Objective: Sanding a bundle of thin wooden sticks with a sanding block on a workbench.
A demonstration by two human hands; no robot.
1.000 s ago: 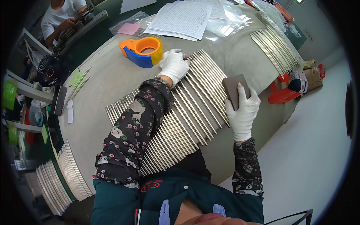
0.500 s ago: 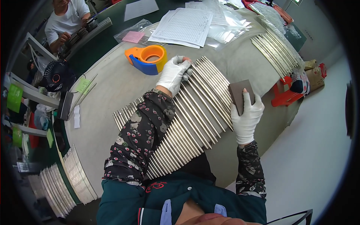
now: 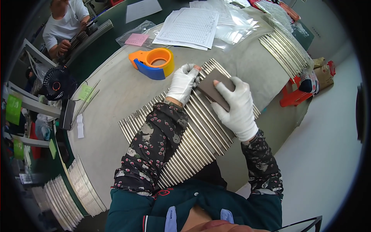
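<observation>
A long row of thin metal strips (image 3: 193, 133) lies side by side on the grey table (image 3: 112, 100). My left hand (image 3: 183, 83), in a white glove, presses flat on the far end of the strips. In its white glove, my right hand (image 3: 235, 106) holds a brown rectangular pad (image 3: 213, 89) down on the strips, right beside my left hand's fingers.
An orange and blue tape dispenser (image 3: 152, 63) stands just beyond my left hand. Papers (image 3: 189, 28) and clear plastic bags (image 3: 235, 27) lie farther back. More metal strips (image 3: 286, 52) are at the far right and the near left (image 3: 83, 189). Another person (image 3: 63, 25) works at the far left.
My right hand has brought the brown pad from beside the table edge onto the strips, next to my left hand. My left hand stayed on the strips.
</observation>
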